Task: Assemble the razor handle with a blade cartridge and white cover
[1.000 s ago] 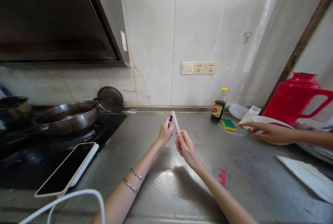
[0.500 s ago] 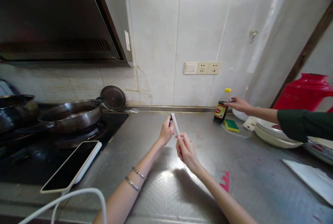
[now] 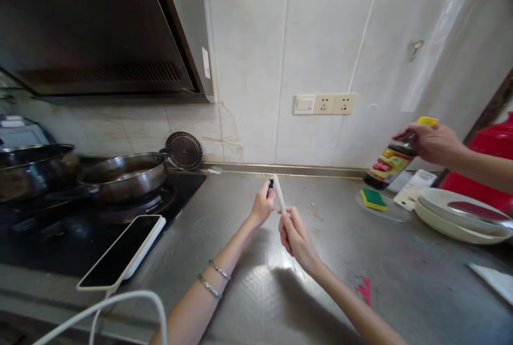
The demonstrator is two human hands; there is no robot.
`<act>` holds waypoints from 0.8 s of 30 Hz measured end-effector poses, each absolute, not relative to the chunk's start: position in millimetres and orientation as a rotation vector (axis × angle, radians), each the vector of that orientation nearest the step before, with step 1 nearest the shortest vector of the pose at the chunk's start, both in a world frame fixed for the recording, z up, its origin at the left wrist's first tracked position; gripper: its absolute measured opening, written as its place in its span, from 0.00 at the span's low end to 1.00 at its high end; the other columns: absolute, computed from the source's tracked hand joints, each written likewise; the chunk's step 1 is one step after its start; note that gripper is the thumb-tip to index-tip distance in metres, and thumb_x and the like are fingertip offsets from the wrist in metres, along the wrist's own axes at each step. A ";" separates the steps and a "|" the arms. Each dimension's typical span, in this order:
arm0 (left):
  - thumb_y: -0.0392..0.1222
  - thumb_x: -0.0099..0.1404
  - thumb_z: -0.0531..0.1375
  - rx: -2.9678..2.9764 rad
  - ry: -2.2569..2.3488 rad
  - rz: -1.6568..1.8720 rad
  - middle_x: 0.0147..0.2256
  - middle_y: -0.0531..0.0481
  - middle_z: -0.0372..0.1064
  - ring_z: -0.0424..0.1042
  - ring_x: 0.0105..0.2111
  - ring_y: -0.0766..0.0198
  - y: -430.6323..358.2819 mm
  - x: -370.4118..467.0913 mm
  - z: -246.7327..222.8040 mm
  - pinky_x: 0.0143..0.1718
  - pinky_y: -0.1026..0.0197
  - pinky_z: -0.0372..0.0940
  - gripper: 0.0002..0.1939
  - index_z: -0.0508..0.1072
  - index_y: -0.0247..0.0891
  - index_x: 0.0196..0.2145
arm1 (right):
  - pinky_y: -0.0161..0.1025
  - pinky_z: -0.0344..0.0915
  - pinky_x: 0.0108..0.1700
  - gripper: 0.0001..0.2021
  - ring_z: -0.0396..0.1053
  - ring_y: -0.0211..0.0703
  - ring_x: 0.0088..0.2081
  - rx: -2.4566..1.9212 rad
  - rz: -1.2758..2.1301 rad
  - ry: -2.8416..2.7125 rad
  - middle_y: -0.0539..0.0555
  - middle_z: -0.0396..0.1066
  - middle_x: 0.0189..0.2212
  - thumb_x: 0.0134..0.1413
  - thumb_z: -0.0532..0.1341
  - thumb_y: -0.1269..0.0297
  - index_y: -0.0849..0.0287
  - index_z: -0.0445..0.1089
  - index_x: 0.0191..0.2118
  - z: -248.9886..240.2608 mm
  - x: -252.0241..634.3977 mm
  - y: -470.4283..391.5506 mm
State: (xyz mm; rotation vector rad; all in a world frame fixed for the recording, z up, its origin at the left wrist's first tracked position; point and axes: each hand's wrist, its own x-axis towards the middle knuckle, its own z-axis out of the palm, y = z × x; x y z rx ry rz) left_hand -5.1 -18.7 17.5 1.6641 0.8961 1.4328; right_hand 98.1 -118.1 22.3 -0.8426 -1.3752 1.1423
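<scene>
At the near edge a white cable [image 3: 154, 298] arches up, and a thinner length runs to a phone [image 3: 122, 251] lying across the border between hob [image 3: 36, 251] and metal worktop [image 3: 332, 294], perhaps to stay within the cable's reach. A red scrap [image 3: 364, 289] lies right of the person's right forearm.

Farther in, the person's hands come close together above the worktop. The right hand [image 3: 296, 234] is closed in a pinch on the lower end of a white stick [image 3: 279, 194], which stands nearly upright, leaning a little left. The low hold seems chosen to keep the upper end bare. The left hand [image 3: 262, 207] is curled around a small black object [image 3: 271, 183], whose top alone shows, just beside the stick's upper end; whether the two touch cannot be told.

To the left, the hob's edge and a steel pan [image 3: 126, 178] bound the hands' sideways room. To the right, that room reaches as far as a sponge [image 3: 372, 199] on a transparent disc, with stacked plates [image 3: 449, 227] beyond. There a co-worker's hand [image 3: 438, 144] grips a dark bottle [image 3: 387, 166] by the neck, tilted, base leftward. At the back, a metal ledge [image 3: 256, 168] and the tiled wall [image 3: 248, 40] stop forward reach
</scene>
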 end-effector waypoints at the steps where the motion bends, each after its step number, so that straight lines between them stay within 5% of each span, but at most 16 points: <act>1: 0.42 0.63 0.50 1.669 0.888 1.421 0.18 0.61 0.54 0.56 0.15 0.74 -19.3 -4.9 17.6 0.17 0.71 0.54 0.05 0.59 0.39 0.32 | 0.26 0.43 0.11 0.15 0.47 0.27 0.10 -0.840 1.145 -1.382 0.39 0.52 0.16 0.58 0.49 0.49 0.56 0.55 0.38 24.3 98.1 -116.8; 24: 0.43 0.61 0.51 1.599 0.973 1.271 0.19 0.60 0.54 0.55 0.16 0.74 -28.0 -10.8 -5.2 0.18 0.70 0.52 0.06 0.60 0.38 0.32 | 0.25 0.48 0.09 0.16 0.51 0.27 0.10 -0.836 1.366 -1.373 0.40 0.54 0.18 0.58 0.47 0.46 0.55 0.53 0.35 10.4 92.8 -114.6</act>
